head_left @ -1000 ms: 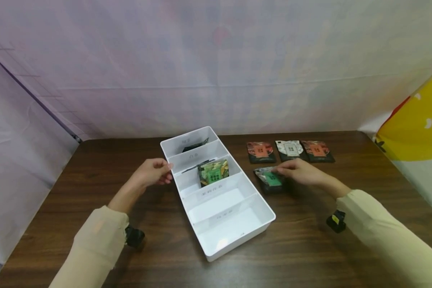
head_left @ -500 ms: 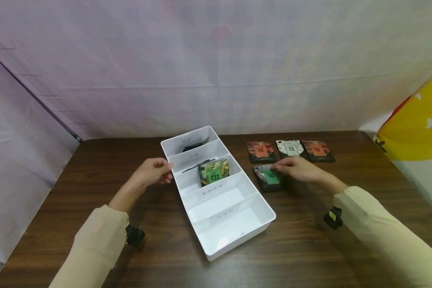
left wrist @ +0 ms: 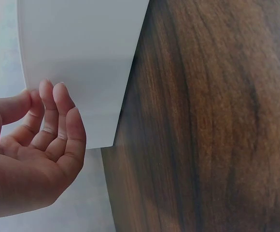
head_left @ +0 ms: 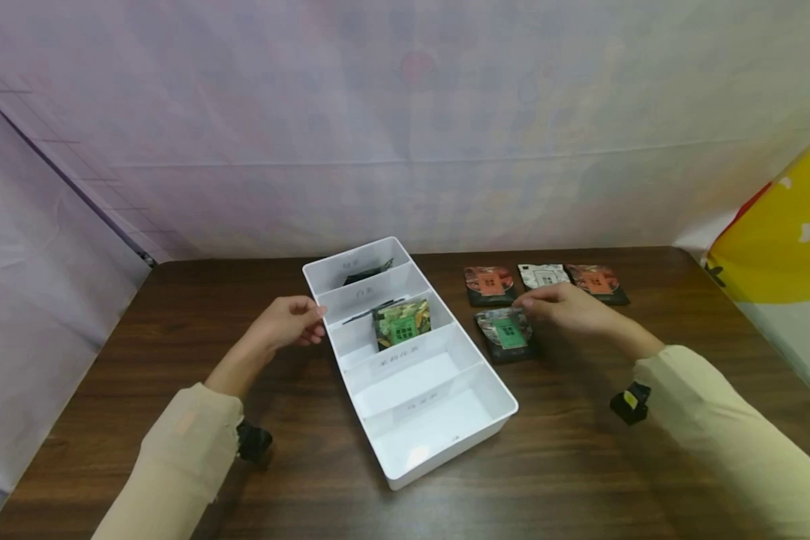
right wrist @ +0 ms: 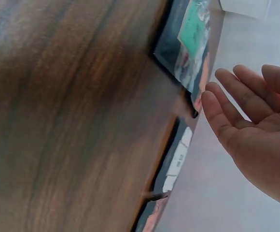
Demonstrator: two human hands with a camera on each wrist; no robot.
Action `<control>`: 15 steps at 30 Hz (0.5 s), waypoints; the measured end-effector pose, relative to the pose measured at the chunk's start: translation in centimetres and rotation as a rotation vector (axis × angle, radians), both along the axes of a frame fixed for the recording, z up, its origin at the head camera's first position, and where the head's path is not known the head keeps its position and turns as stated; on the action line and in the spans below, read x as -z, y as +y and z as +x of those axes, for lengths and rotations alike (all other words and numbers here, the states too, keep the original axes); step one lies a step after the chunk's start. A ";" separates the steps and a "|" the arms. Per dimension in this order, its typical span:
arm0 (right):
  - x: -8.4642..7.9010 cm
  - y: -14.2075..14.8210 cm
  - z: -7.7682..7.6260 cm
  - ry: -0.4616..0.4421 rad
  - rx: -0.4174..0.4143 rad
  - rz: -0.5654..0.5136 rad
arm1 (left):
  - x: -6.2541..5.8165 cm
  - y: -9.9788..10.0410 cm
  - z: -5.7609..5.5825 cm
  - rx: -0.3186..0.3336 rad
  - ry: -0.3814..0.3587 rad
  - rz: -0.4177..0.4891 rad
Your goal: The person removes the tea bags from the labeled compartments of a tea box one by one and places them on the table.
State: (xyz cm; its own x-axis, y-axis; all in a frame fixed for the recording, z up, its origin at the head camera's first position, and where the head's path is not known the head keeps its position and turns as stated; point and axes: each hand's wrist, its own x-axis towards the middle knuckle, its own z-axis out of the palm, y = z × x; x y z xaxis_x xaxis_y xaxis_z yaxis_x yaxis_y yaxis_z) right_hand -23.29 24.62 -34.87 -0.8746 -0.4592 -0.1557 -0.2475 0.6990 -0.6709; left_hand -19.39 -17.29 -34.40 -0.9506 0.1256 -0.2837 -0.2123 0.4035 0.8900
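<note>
My left hand (head_left: 289, 322) pinches the left rim of a white divided box (head_left: 455, 446) between thumb and index finger; its other fingers curl beside the outer wall (left wrist: 96, 96). Above the upper right corner of a black sachet with a green label (head_left: 509, 335) hovers my right hand (head_left: 570, 309). In the right wrist view the right hand (right wrist: 260, 108) has its fingers loosely bent, with nothing held. A green patterned sachet (head_left: 403, 324) leans upright in the box's middle compartment, a dark one behind it. The farthest compartment holds dark sachets (head_left: 369, 271).
Along the back right lie a red-labelled sachet (head_left: 489, 283), a white one (head_left: 540, 275) partly behind my right hand, and another red one (head_left: 597, 282). The wooden table (head_left: 580, 465) ends at a pale curtain (head_left: 405, 150). Yellow cloth (head_left: 783, 225) hangs at the right.
My right hand's fingers have come off the green-labelled sachet, moving slightly up and right of it. The left hand and the box have stayed in place.
</note>
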 end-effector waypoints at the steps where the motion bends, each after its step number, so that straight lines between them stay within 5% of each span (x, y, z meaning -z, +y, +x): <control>1: -0.1 0.0 0.0 0.004 0.002 0.001 | 0.0 0.0 0.0 -0.001 0.000 0.000; 15: -1.9 -0.6 -0.1 0.050 0.011 0.030 | 0.0 0.0 0.0 -0.005 -0.013 -0.008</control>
State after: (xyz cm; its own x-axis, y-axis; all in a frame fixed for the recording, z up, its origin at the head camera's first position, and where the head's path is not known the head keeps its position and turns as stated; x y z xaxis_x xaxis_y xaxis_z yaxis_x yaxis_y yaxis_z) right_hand -23.36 24.05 -33.01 -0.8868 -0.4449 -0.1252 -0.2722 0.7216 -0.6365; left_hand -19.40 -17.25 -34.39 -0.9476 0.1182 -0.2969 -0.2260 0.4092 0.8840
